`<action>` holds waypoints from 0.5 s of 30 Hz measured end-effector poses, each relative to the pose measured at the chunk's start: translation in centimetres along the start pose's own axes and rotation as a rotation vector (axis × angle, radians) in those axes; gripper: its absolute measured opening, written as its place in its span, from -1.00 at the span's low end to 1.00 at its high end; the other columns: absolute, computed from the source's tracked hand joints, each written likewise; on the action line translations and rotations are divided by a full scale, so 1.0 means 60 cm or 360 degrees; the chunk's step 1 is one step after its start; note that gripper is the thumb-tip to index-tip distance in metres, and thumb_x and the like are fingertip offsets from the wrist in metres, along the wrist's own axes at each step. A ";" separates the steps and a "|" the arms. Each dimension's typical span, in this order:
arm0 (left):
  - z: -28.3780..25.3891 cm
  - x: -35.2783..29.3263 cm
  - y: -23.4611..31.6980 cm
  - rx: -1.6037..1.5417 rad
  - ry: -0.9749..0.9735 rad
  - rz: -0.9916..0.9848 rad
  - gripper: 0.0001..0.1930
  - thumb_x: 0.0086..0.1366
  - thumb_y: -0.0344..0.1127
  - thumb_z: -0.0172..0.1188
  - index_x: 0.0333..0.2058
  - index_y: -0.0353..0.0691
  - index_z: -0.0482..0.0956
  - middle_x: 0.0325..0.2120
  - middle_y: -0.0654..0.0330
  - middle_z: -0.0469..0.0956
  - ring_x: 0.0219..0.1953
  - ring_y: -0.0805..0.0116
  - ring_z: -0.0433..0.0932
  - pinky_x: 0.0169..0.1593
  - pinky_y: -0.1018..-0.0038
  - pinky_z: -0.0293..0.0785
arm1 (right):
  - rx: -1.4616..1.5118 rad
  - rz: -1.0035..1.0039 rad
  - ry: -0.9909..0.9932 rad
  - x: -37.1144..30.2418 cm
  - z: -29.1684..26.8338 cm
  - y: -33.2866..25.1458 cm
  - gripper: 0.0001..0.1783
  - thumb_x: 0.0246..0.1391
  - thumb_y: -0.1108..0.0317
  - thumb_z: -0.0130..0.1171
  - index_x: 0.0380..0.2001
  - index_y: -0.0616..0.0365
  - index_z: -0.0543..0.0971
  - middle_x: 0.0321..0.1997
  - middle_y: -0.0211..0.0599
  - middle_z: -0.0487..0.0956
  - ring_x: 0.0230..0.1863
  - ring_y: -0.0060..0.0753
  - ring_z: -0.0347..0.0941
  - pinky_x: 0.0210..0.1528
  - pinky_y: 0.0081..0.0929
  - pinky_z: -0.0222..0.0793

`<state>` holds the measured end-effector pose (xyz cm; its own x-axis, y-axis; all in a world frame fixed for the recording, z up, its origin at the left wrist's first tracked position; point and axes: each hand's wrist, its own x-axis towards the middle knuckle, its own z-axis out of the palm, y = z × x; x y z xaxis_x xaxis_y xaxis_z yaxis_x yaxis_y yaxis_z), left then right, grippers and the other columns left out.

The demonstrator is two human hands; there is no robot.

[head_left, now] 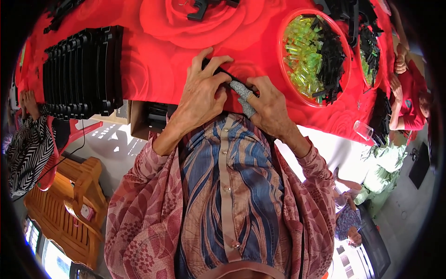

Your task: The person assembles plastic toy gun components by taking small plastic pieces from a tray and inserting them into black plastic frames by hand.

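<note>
A long, narrow black plastic strip (223, 71) lies slantwise under my two hands, at the near part of the red table. My left hand (203, 90) is bent over its left part, with thumb and fingers closed on it. On the other end, my right hand (269, 103) grips with the thumb and fingers pressed together; grey wrapping (242, 91) covers some of its fingertips. Much of the strip is hidden by the fingers. To the right stands a round basin (281, 63) with small clear yellow-green pieces (297, 58) and small black pieces (331, 69).
A row of long black plastic parts (83, 72) lies at the left. More black parts (200, 9) are at the far edge. A second basin (378, 76), a clear cup (363, 130) and a person in red (415, 102) are at the right; a wooden chair (65, 204) stands lower left.
</note>
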<state>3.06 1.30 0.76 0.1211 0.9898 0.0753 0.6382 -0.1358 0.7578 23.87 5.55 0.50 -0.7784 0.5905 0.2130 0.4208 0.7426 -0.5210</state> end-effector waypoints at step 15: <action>0.008 -0.008 -0.029 -0.0107 0.0127 0.0185 -0.57 0.04 -0.56 0.26 -0.08 -0.21 0.40 0.16 0.08 0.39 0.33 -0.15 0.15 0.24 -0.02 0.22 | -0.0075 -0.0081 -0.0131 -0.006 0.001 0.006 -0.60 -0.32 0.54 0.23 -0.25 0.26 0.50 -0.03 -0.10 0.36 -0.11 0.00 0.37 -0.14 -0.20 0.41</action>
<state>2.25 1.04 -0.94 0.1288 0.9683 0.2142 0.5707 -0.2490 0.7825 24.29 5.57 0.16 -0.8341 0.5252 0.1686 0.3998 0.7862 -0.4712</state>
